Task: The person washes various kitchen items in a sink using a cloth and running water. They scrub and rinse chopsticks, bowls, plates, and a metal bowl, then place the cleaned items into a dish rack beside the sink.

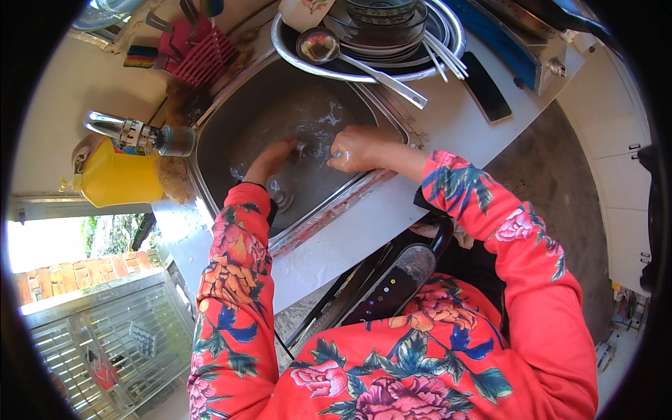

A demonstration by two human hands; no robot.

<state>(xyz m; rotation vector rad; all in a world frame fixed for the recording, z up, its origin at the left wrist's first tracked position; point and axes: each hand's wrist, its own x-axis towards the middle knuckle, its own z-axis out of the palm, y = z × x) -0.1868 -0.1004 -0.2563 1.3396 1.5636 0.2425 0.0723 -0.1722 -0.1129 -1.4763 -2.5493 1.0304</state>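
A metal sink (236,126) with murky water in it lies in front of me. My left hand (281,152) reaches down into the basin, its fingers partly hidden by the water; what it touches cannot be made out. Over the basin's near right side, my right hand (353,149) is closed, with a small bluish bit showing between its wet fingers; the rest of that item is hidden. A round drain fitting (283,198) shows beside my left wrist. Beyond the sink, a metal ladle (378,76) rests across the rim of a large metal basin (460,31).
Stacked bowls (381,10), plates (378,50) and white chopsticks (446,55) fill the metal basin. A phone (485,89) lies to its right. A faucet (139,135), a yellow jug (118,176) and a pink basket (206,58) stand along the left side.
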